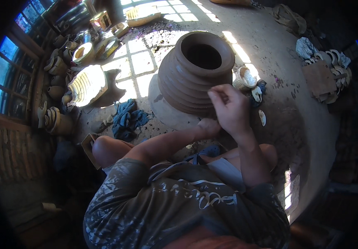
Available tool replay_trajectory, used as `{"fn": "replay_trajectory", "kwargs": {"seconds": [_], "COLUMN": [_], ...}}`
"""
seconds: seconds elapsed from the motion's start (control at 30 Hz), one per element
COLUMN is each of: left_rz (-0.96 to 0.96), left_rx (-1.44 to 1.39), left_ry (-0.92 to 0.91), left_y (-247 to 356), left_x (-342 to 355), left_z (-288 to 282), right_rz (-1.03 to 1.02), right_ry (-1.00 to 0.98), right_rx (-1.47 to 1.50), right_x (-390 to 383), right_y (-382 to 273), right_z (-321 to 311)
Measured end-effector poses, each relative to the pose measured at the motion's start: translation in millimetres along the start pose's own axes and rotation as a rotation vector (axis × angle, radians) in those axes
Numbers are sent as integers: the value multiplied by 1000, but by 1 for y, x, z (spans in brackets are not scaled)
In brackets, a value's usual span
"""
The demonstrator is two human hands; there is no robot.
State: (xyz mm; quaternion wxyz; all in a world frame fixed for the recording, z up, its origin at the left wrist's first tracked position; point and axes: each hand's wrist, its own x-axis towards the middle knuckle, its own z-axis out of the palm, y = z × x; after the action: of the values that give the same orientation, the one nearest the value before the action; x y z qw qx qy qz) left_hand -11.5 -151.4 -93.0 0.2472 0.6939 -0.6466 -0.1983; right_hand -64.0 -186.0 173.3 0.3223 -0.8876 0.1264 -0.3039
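Note:
A large brown clay pot (pixel 183 87) with ridged sides and a thick round rim stands upright before me. Below it is a round flat base (pixel 157 103). My right hand (pixel 231 107) is raised at the pot's near right side, its fingers curled into a pinch; whatever may be between them is hidden. Lower down, close to the pot's foot, my left hand (pixel 209 128) is curled closed, partly behind my right wrist. I cannot make out anything inside it. Whether either hand touches the clay is unclear.
A dark blue cloth (pixel 128 120) lies left of the pot. A small bucket (pixel 245 78) stands at its right. Pale ridged clay pieces (pixel 88 85) and a bowl (pixel 83 54) sit along the left windows. Curved pieces and a board (pixel 319 79) are stacked far right.

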Motion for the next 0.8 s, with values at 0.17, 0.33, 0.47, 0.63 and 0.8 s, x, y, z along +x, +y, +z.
{"fn": "replay_trajectory", "kwargs": {"seconds": [0.17, 0.33, 0.47, 0.63, 0.8], "left_rz": [-182, -239, -298, -246, -307], "left_rx": [423, 496, 415, 578, 545], "left_ry": [-210, -271, -345, -392, -329], "left_y": [22, 12, 31, 30, -9], "left_x": [-81, -106, -99, -114, -135], "left_z": [-59, -62, -81, -93, -82], "right_rz": [-101, -449, -581, -613, -630], "right_ry": [212, 192, 197, 223, 177], "right_rx": [199, -108, -251, -296, -253], "right_x": [6, 34, 52, 60, 57], "right_y": [21, -4, -9, -11, 0], "right_z": [-15, 4, 21, 27, 22]}}
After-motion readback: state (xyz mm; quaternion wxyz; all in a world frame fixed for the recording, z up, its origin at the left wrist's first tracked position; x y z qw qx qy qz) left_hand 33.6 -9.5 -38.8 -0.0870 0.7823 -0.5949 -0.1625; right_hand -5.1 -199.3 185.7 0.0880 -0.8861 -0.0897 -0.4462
